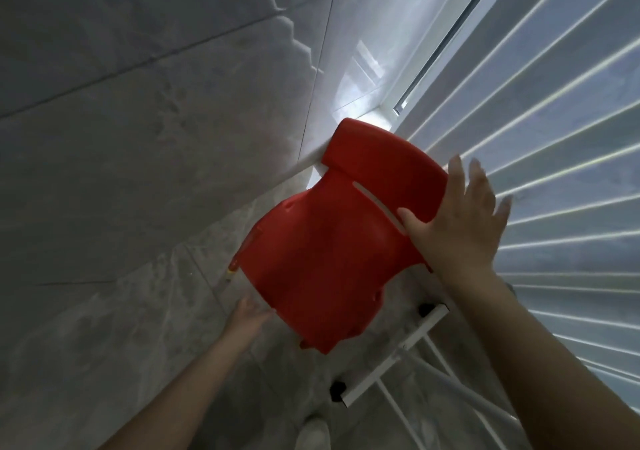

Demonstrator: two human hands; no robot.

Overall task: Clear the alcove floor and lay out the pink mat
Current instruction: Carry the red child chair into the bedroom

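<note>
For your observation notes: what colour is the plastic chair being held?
Red plastic chair, clearest in the head view.

grey marbled wall tiles (145, 110), matching floor (145, 304); striped blinds (554, 110) glowing with daylight, right.
</note>
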